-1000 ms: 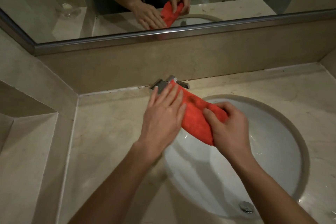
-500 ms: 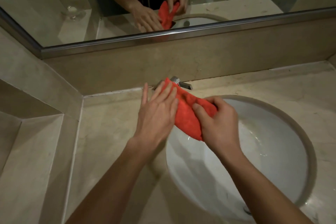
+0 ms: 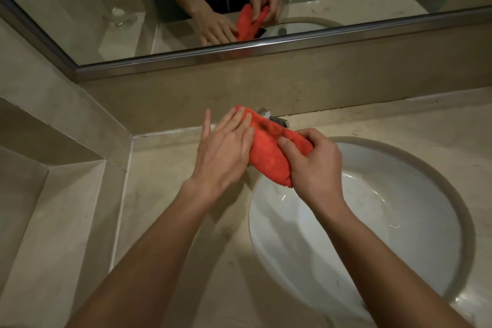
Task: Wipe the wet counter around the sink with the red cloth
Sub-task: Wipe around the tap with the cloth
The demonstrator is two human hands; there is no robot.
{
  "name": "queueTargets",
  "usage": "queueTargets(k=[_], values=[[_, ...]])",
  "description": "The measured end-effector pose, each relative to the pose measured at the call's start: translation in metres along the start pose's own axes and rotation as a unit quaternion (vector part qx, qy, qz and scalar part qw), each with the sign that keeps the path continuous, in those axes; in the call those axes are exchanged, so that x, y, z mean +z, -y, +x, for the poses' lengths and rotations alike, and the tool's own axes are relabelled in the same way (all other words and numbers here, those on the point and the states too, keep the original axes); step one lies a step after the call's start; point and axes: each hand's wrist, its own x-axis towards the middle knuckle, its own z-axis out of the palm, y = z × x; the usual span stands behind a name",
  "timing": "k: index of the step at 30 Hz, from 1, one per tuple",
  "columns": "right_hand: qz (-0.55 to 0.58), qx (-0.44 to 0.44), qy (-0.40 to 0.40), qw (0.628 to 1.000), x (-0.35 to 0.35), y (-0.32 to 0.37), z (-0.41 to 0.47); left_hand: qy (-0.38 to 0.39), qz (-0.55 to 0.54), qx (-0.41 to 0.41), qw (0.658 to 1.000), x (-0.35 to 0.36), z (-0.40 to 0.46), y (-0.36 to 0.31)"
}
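Note:
The red cloth [image 3: 269, 149] is bunched into a thick fold and lies over the tap [image 3: 277, 118] at the back rim of the white round sink [image 3: 386, 221]. My left hand [image 3: 226, 152] lies against the cloth's left side with straight fingers pressing on it. My right hand [image 3: 314, 165] grips the cloth's right end, thumb on top and fingers curled round it. The beige stone counter [image 3: 170, 194] surrounds the sink. Most of the tap is hidden under the cloth.
A mirror [image 3: 239, 8] with a metal frame runs along the back wall above a stone splashback [image 3: 346, 80]. At the left the counter drops to a recessed stone ledge [image 3: 53, 221]. A drinking glass shows only as a reflection in the mirror.
Both hands and the cloth have shifted left and toward the back wall, and the cloth is bunched tighter. The view has also swung a little, so the sink sits further right.

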Motion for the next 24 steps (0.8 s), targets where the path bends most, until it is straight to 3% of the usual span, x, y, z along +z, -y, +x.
queueTargets(k=[7,12,14,18,24], values=[[-0.022,0.025,-0.048,0.998,-0.073,-0.028,-0.043,-0.030,-0.095,0.106,0.989,0.022,-0.040,-0.067],[-0.013,0.018,-0.031,0.999,-0.097,-0.020,-0.062,0.026,-0.099,0.209,0.973,0.028,-0.074,-0.094],[-0.014,0.022,-0.001,1.000,-0.100,-0.022,-0.065,0.087,-0.180,0.187,0.962,0.035,-0.096,-0.100],[-0.056,0.074,0.056,0.994,-0.099,-0.041,-0.074,0.180,-0.347,0.062,0.918,0.050,-0.122,-0.097],[0.067,0.156,0.119,0.978,-0.113,-0.036,-0.083,0.164,-0.460,-0.050,0.871,0.049,-0.128,-0.073]])
